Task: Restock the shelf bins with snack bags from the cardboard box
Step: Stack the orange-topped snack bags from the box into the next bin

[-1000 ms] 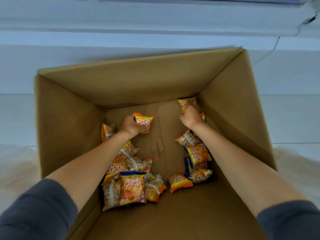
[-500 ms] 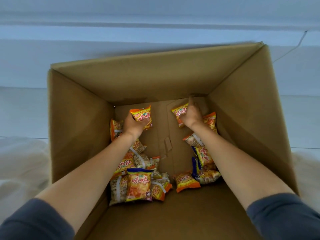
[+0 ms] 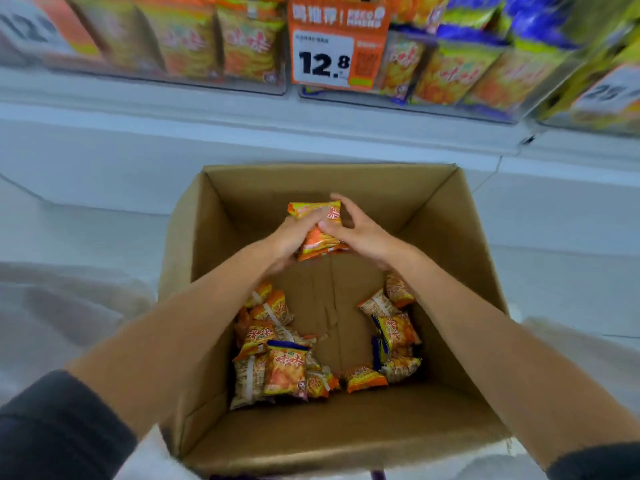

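The held snack bags point(image 3: 317, 233) sit mid-frame over the cardboard box point(image 3: 346, 431), left hand point(image 3: 291, 237) curled round them, right hand point(image 3: 362, 233) pinching them with its thumb in front (both about equally near the shelf). Their long axis runs up the frame, top edge toward the shelf bins point(image 3: 194, 77) along the top of the frame.

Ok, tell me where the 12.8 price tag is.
Head view, top centre: the price tag hangs between two clear shelf bins, above the far wall of the cardboard box.
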Tool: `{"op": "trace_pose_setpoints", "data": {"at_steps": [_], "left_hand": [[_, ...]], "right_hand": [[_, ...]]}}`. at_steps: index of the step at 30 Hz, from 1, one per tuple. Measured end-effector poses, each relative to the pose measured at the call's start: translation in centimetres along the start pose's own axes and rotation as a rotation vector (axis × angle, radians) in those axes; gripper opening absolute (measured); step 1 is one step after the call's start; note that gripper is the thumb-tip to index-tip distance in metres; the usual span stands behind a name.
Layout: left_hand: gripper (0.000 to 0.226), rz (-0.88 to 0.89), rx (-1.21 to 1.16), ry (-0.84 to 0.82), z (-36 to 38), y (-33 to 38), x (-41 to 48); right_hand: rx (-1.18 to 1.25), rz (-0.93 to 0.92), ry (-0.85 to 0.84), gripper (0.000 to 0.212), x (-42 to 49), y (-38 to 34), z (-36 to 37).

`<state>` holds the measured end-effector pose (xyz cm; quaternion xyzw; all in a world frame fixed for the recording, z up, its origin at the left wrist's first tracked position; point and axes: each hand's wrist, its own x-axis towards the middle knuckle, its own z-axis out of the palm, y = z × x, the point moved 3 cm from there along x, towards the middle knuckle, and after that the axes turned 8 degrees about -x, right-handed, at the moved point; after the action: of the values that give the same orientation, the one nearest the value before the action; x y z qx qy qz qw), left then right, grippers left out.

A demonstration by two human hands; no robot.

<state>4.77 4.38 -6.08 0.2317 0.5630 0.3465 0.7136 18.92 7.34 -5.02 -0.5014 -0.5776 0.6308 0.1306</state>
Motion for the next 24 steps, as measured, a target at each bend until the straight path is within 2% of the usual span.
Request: {"op": "trace_pose_setpoints", "data": {"at_steps": [2, 5, 8, 10, 12, 15, 21, 24], "left_hand": [[0.05, 0.102, 0.076, 0.029, -0.4, 2.7, -2.2], [0.058, 0.266, 0.214, 0.042, -1.7, 7.6, -6.1], [0.043, 0.48, 0.429, 0.172, -4.4, 12.8, -10.3], [0.048, 0.657, 0.458, 0.286, -6.6, 16.3, -12.5], [0.062, 0.811, 0.455, 0.363, -9.1, 19.7, -14.0], [0.081, 0.832, 0.408, 0.46, -13.2, 24.3, -14.8], [0.068, 0.981, 0.468, 0.435, -20.2, 33.5, -13.8], [0.087, 0.97, 0.544, 0.507, -23.4, 36.7, -12.4]], "right_hand": [[-0.015, -0.029, -0.013, 0.078, -1.2, -3.5, 0.7], [-0.005, -0.079, -0.033, 0.086, -1.9, -9.3, 1.9], [-0.14, -0.193, 0.024, 0.098, -1.6, -15.5, 3.2], [-0.234, -0.269, 0.091, 0.107, -1.1, -19.7, 4.5], [-0.241, -0.327, 0.092, 0.12, -0.2, -23.7, 6.0], [-0.219, -0.438, 0.103, 0.105, 2.0, -29.1, 7.8], [-0.138, -0.569, 0.244, 0.099, 9.4, -37.4, 10.7], [-0.118, -0.603, 0.293, 0.098, 13.5, -39.7, 12.2]]}}
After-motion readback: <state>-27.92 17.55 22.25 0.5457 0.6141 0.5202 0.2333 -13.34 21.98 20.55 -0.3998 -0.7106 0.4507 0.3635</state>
